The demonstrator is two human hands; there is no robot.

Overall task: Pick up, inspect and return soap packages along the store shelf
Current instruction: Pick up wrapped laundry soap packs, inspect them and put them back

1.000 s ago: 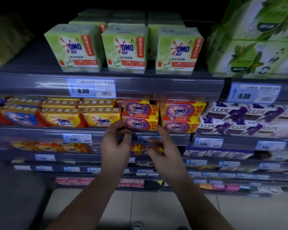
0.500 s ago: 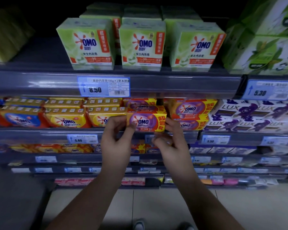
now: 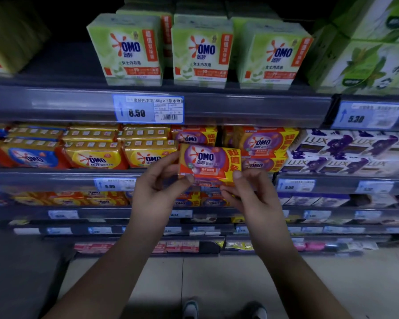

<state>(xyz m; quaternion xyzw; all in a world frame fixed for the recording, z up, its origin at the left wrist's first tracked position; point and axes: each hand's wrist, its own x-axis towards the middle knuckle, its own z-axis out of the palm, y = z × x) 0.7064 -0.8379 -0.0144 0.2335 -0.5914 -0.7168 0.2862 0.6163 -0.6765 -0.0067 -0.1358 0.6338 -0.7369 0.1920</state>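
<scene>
At the bottom edge of the frame, a pair of shoes (image 3: 190, 309) stands on a pale tiled floor (image 3: 217, 277). Two bare forearms rise from the lower corners toward the centre, where both hands meet on one soap package (image 3: 209, 162).

The left hand (image 3: 157, 194) pinches the package's lower left corner, thumb on the printed front and curled fingers behind the left edge. The right hand (image 3: 251, 199) pinches the lower right corner the same way, thumb tip on the front and fingers folded beneath.

The orange and purple package is held level at the centre of the frame, its front facing the camera, just in front of the middle shelf (image 3: 55, 178) and clear of its rail.

Behind it, matching purple packs (image 3: 263, 143) sit stacked on that shelf. Yellow packs (image 3: 95, 155) fill the row to the left and white boxes with purple flowers (image 3: 339, 148) fill the right.

On the shelf above, in the upper centre, three green packs (image 3: 127, 49) stand upright over a blue price tag (image 3: 148, 109) marked 8.50. A second tag (image 3: 364, 116), at the right, reads 5.30. Lower shelves behind the hands are dim and blurred.
</scene>
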